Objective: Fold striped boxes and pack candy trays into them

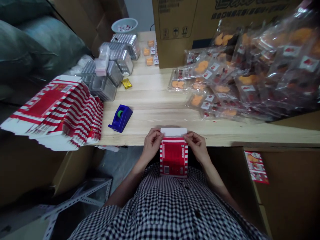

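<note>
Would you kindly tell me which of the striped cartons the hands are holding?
The single carton in front of the checked shirt, pinched by the left hand and right hand; the others overlap in the pile left of the blue tape dispenser.

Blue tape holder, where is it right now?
In the head view, the blue tape holder sits left of centre on the table, just right of the striped boxes, gold packet behind it.

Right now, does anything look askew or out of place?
The striped carton stack leans in a fan, seemingly over the edge of the table, and might slip; the clear packets lie jumbled. The carton you hold looks straight.
</note>
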`<state>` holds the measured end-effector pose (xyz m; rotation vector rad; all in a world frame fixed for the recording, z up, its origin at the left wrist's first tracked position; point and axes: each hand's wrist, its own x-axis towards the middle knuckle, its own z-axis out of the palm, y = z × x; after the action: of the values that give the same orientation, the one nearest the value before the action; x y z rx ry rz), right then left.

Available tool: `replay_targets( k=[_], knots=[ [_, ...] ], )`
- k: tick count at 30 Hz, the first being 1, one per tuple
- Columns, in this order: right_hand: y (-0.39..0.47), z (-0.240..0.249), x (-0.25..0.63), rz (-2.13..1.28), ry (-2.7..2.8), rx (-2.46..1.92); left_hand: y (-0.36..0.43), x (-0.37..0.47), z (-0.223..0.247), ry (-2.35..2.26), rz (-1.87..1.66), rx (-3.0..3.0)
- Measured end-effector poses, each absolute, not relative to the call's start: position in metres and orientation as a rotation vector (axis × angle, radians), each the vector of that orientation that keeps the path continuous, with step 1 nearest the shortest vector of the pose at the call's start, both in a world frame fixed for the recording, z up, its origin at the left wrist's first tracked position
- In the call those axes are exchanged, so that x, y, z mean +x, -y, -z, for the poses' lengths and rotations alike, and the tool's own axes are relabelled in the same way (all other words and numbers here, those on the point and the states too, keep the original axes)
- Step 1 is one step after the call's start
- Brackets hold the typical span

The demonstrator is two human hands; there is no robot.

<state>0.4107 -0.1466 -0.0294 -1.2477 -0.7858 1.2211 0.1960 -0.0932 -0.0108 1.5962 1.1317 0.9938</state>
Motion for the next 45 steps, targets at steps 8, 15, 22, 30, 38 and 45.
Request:
replay_targets(
  k=[8,15,22,30,38,45],
  knots=[
    [0.137,0.045,0.401,-1.076,0.778,-1.302,0.087,0.2,0.036,-1.078,-1.102,1.177],
    [0.13,0.055,0.405,-1.134,0.971,-1.324,0.076,0.19,0.045,-1.015,-1.002,1.424],
    [0.122,0.043,0.421,-1.342,1.118,-1.278,0.071,0.182,0.032,-0.898,-0.847,1.54],
    [0.103,0.026,0.422,-1.552,1.142,-1.183,0.041,0.189,0.016,-0.705,-0.53,1.433],
    [0.095,0.041,0.423,-1.522,1.088,-1.25,0.021,0.191,0.009,-0.653,-0.313,1.725],
    [0.096,0.042,0.429,-1.563,1.116,-1.238,0.025,0.192,0.014,-0.734,-0.354,1.729]
  ],
)
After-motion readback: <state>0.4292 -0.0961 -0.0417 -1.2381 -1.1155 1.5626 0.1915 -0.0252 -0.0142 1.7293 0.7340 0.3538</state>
